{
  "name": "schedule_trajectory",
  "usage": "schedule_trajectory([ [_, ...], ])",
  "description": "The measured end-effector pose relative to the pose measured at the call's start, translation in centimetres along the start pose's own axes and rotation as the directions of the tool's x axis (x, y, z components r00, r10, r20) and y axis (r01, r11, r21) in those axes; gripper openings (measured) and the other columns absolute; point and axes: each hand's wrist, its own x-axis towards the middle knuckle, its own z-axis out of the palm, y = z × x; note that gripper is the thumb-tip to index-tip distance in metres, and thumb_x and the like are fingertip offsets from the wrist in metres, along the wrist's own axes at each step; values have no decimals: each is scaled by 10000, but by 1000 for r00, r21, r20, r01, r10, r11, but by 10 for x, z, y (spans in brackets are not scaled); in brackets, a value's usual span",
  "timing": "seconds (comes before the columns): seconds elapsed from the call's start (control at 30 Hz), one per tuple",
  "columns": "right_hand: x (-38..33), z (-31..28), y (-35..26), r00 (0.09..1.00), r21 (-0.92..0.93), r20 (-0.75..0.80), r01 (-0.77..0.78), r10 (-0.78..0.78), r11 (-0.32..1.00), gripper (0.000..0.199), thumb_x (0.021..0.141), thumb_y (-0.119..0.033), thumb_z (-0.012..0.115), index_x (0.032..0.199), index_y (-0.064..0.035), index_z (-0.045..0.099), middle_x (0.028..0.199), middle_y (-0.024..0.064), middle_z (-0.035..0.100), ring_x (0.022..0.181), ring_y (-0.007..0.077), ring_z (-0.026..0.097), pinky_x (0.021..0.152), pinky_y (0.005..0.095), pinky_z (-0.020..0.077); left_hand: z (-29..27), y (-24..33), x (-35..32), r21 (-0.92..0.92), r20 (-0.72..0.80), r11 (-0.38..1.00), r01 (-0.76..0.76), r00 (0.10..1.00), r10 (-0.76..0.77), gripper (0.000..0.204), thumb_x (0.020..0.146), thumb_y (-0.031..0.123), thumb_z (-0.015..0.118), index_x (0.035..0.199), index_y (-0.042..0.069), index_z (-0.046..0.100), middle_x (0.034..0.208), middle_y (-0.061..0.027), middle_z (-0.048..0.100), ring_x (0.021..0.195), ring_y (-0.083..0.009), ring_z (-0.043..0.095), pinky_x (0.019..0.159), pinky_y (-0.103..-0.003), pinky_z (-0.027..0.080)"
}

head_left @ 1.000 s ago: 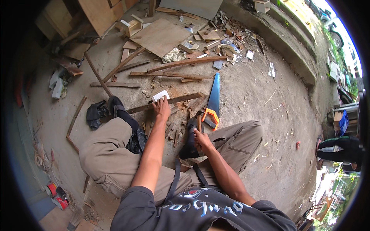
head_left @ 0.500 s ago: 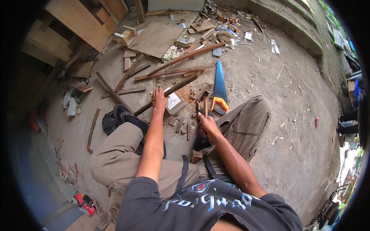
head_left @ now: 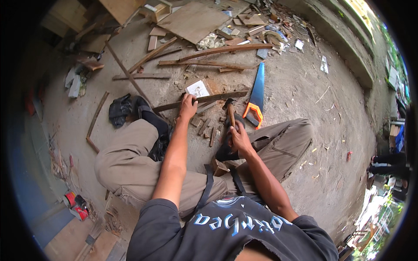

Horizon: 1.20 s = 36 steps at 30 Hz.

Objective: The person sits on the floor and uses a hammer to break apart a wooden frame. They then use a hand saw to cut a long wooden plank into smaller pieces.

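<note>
My left hand (head_left: 188,107) is closed around a dark narrow wood strip (head_left: 222,95), which runs crosswise in front of me. Just beyond it is a box-like block with a white top (head_left: 198,88), its near side hidden by the strip and hand. In my right hand (head_left: 239,135) is a hammer (head_left: 231,115), gripped by its wooden handle, with the dark head pointing away from me, close to the strip's right part. Several small wood offcuts (head_left: 207,127) lie on the ground between my legs. A handsaw (head_left: 257,89) with an orange and black handle lies right of the hammer.
Long wood strips (head_left: 204,63) lie farther off, near a flat board (head_left: 198,21) and scattered scrap (head_left: 270,30). A black plastic bag (head_left: 119,111) is beside my left foot. Concrete steps (head_left: 339,48) rise at the far right. Red-and-black tools (head_left: 75,206) sit at the lower left.
The wood strip has come nearer and lies more level, now on the near side of the white-topped block. My left hand moved with it. The hammer stays in my right hand, tilted more leftward.
</note>
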Motion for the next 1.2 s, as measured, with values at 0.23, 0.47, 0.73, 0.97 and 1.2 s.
schedule_trajectory([
  [0.23, -11, 16, -29, 917, 172, 399, -68, -6, 983, 372, 1019, -415, 398, 1057, -69, 527, 881, 50, 577, 745, 177, 640, 640, 305, 503, 5, 0, -53, 238, -59, 971, 30, 998, -16, 711, 849, 137, 649, 1475, 231, 326, 1558, -60, 244, 1424, -288, 248, 1155, -514, 215],
  [0.47, 1, 17, -79, 746, 104, 615, 245, -256, 964, 438, 896, -388, 691, 1085, -102, 418, 892, 64, 592, 779, 166, 628, 672, 281, 489, 4, 16, -50, 73, 44, 980, 186, 981, -190, 837, 842, 143, 662, 1525, 288, 200, 1619, -34, 68, 1481, -280, 110, 1148, -610, 146],
  [0.73, 40, 44, -64, 859, 166, 400, 274, -319, 947, 242, 983, -282, 579, 907, -99, 440, 784, 29, 502, 663, 135, 542, 607, 281, 465, 22, -6, -40, -7, -10, 986, 165, 986, -166, 729, 824, 226, 692, 1462, 166, 342, 1606, -86, 130, 1469, -327, 151, 1081, -664, 240],
  [0.97, 90, -22, -84, 855, 343, 447, 107, -263, 933, 233, 977, -296, 586, 902, -114, 462, 785, 35, 523, 721, 145, 533, 628, 307, 462, 13, 3, -36, -56, 51, 972, 228, 973, -225, 719, 836, 257, 687, 1458, 198, 329, 1607, -61, 140, 1471, -311, 149, 1091, -651, 245],
  [1.2, 89, -15, -130, 916, -148, 391, 158, -89, 976, 336, 963, -381, 590, 874, -61, 542, 760, 31, 544, 674, 129, 549, 606, 295, 461, 7, 8, -37, -61, 81, 962, 267, 962, -262, 724, 833, 253, 691, 1454, 234, 320, 1604, -68, 154, 1468, -311, 166, 1085, -661, 244],
])
